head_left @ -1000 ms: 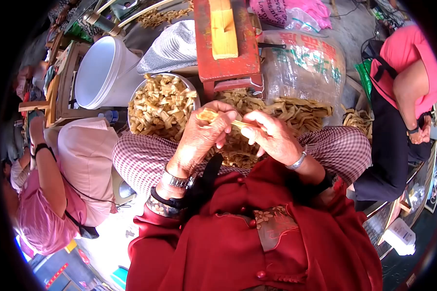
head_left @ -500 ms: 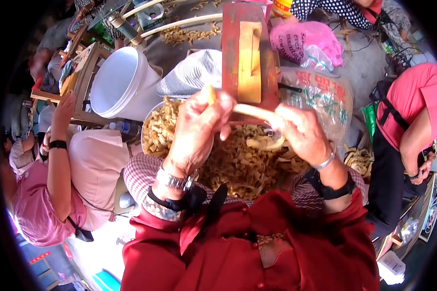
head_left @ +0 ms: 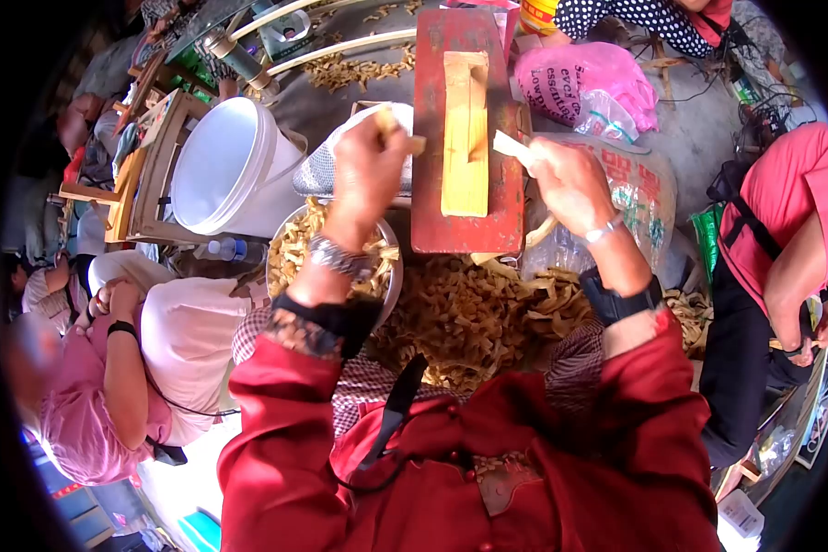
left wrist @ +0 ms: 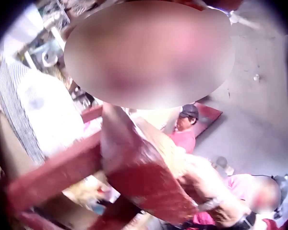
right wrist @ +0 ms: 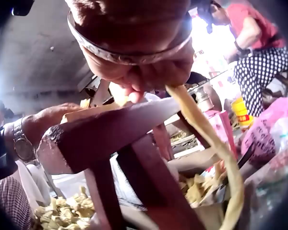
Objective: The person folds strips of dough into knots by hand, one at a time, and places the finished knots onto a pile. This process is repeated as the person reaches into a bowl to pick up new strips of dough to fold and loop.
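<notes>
My left hand (head_left: 363, 175) is raised at the left side of a red wooden bench (head_left: 428, 184), gripping a short, folded yellowish piece (head_left: 387, 120). Across the bench, my right hand (head_left: 575, 184) pinches a long pale strip (head_left: 513, 147). One end of the strip sticks out toward the bench, and its tail (right wrist: 230, 172) dangles beside the bench in the right wrist view. A grooved yellow wooden block (head_left: 466, 184) lies on the bench top between the hands. In the left wrist view a blurred patch covers the upper middle.
Below the bench spreads a heap of brownish strips (head_left: 460, 322). A metal bowl of knotted pieces (head_left: 290, 244) stands left of it, near a white bucket (head_left: 221, 166). A clear printed sack (head_left: 649, 184) and a pink bag (head_left: 589, 83) lie right. People sit on both sides.
Both hands have moved forward from above the lap and spread to either side of the bench. The strip that ran between them half a second ago now extends only from the right hand.
</notes>
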`<state>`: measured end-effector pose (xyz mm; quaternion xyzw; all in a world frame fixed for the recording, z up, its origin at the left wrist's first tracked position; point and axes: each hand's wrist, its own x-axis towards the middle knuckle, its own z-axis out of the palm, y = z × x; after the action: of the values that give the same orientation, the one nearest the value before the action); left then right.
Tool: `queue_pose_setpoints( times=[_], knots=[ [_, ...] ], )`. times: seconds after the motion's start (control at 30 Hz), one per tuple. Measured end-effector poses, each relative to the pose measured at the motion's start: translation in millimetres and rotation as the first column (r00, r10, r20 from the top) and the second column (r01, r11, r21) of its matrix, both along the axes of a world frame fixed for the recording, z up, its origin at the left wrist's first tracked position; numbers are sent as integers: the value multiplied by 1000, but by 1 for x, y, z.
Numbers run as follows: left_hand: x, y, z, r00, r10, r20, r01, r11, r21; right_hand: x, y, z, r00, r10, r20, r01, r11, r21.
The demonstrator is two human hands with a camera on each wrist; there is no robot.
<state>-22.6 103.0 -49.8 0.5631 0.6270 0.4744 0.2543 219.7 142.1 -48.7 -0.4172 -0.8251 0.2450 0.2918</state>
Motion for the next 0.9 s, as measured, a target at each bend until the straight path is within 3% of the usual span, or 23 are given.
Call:
queue_pose_setpoints(
  times=[0.03, 0.07, 0.17, 0.27, 0.3, 0.33, 0.4, 0.43, 0.47, 0.5, 0.57, 0.6, 0.63, 0.7, 0.77, 0.83, 0.87, 0.9],
  knots=[
    [-9, -7, 2, 999, -33, 26, 34, 999, -36, 6, -2, 4, 996, 7, -90, -14, 997, -78],
    [-3, -24, 26, 995, -11, 97, 30, 978, -205, 7, -10, 10, 989, 38, -146, -50, 996, -80],
    [9, -76, 62, 968, -140, 209, 213, 898, -386, -10, -52, 31, 933, 151, -328, -209, 966, -149],
    [16, -123, 39, 975, -110, 195, 195, 843, -501, -27, -95, 34, 909, 338, -243, -342, 939, 25],
    [28, -134, 37, 964, 6, 267, 168, 763, -624, -32, -108, 32, 869, 422, -259, -421, 905, 62],
    [33, -154, 25, 889, -12, 458, 284, 799, -530, -37, -120, 29, 826, 484, -287, -482, 872, 83],
    [39, -171, -6, 720, 72, 690, 411, 758, -507, -46, -150, 19, 746, 554, -369, -570, 818, 75],
    [48, -167, -6, 657, 189, 730, 456, 672, -584, -50, -165, 11, 713, 572, -407, -607, 793, 50],
    [64, -167, 1, 512, 343, 787, 422, 698, -579, -51, -179, 5, 681, 583, -444, -642, 766, 21],
    [60, -164, -1, 401, 367, 840, 529, 656, -539, -52, -190, 0, 660, 584, -473, -669, 743, -15],
    [51, -156, -13, 194, 388, 901, 604, 677, -421, -46, -200, -1, 646, 553, -525, -679, 731, -65],
    [48, -155, -7, 165, 318, 934, 621, 702, -349, -42, -199, 4, 668, 514, -538, -638, 768, -58],
    [46, -152, 1, 225, 235, 946, 620, 714, -325, -39, -196, 8, 688, 471, -552, -592, 804, -52],
    [54, -156, 7, 591, 156, 791, 417, 781, -466, -35, -180, 9, 705, 258, -660, -311, 950, 39],
    [50, -166, 21, 699, -52, 713, 512, 733, -448, -31, -164, 12, 677, -76, -732, -315, 869, -381],
    [65, -170, 36, 783, -123, 610, 451, 788, -419, -39, -159, -2, 605, -234, -761, -315, 807, -499],
    [65, -170, 41, 915, -232, 329, 363, 830, -424, -40, -159, -4, 665, -218, -715, -298, 800, -521],
    [70, -173, 52, 968, -201, 148, 245, 882, -403, -40, -158, -6, 720, -198, -665, -281, 793, -541]
  ],
)
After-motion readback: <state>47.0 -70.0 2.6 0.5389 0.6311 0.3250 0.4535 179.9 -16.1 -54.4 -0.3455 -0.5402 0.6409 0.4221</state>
